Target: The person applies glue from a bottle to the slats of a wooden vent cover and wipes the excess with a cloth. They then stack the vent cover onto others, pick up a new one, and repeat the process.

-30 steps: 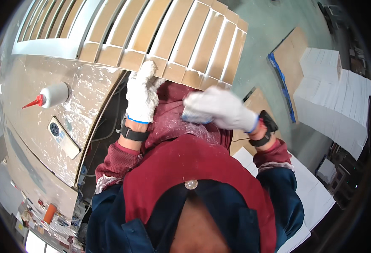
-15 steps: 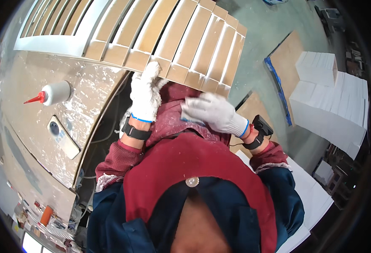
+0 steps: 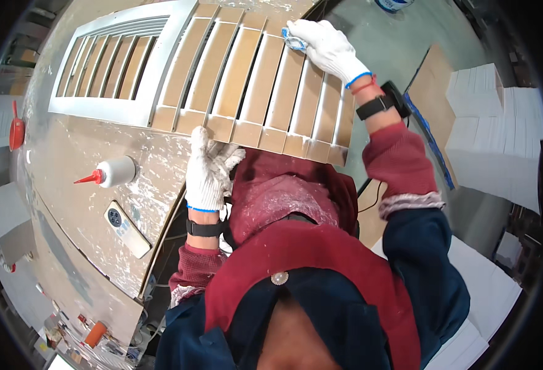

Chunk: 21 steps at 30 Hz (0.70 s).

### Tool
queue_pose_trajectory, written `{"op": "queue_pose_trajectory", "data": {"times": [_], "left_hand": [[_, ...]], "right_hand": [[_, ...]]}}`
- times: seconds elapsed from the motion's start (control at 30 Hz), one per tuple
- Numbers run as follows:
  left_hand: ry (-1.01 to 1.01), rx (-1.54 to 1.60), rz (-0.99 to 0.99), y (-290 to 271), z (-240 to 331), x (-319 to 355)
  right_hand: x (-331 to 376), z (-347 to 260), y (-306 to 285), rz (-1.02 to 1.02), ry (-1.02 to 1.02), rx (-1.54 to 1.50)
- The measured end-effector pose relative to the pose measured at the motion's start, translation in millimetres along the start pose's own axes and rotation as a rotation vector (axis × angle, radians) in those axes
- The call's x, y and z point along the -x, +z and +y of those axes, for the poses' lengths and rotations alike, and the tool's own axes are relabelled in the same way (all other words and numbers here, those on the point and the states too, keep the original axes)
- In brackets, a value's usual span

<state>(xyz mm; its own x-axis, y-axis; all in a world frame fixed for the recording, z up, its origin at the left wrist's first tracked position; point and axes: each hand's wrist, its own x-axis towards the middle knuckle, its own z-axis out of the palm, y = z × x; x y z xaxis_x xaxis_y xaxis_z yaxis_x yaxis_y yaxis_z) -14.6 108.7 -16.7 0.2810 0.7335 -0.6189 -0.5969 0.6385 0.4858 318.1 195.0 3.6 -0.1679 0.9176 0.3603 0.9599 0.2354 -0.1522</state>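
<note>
A slatted panel point(image 3: 222, 92) of brown strips with white-smeared joints and a white frame point(image 3: 140, 102) at its left part lies before me, its right end out past the table edge. My left hand point(image 3: 208, 169), in a white knit glove, grips the near edge, thumb at the edge and fingers partly hidden below. My right hand point(image 3: 330, 49), gloved alike, is over the far side of the panel toward its right end. Its fingers close on a small, crumpled blue-and-white piece point(image 3: 293, 41), whose kind I cannot make out.
On the paint-spattered table point(image 3: 86, 151) are a white squeeze bottle point(image 3: 118, 171) with a red nozzle and a phone point(image 3: 127, 229). A red tool point(image 3: 16, 129) lies far left. Stacked white boards point(image 3: 493, 142) stand at right, near a brown sheet point(image 3: 435, 92) with a blue edge.
My right hand has gone from above my lap to the panel's far side, carrying the small piece. My left hand stays at the near edge. The view has shifted.
</note>
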Motion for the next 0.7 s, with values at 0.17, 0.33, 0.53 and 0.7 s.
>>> {"op": "queue_pose_trajectory", "data": {"times": [0.17, 0.33, 0.53, 0.7], "left_hand": [[0.114, -0.04, -0.008, 4, -1, 2], [0.096, -0.003, 0.029, 2, 3, 3], [0.057, -0.53, -0.006, -3, 31, 33], [0.996, -0.896, 0.301, 14, 66, 48]], "right_hand": [[35, -48, -15, -0.154, -0.124, -0.109], [86, -131, -53, -0.286, -0.408, -0.413], [60, -111, -62, -0.321, -0.484, -0.799], [-22, -18, -37, 0.149, -0.105, -0.165]]}}
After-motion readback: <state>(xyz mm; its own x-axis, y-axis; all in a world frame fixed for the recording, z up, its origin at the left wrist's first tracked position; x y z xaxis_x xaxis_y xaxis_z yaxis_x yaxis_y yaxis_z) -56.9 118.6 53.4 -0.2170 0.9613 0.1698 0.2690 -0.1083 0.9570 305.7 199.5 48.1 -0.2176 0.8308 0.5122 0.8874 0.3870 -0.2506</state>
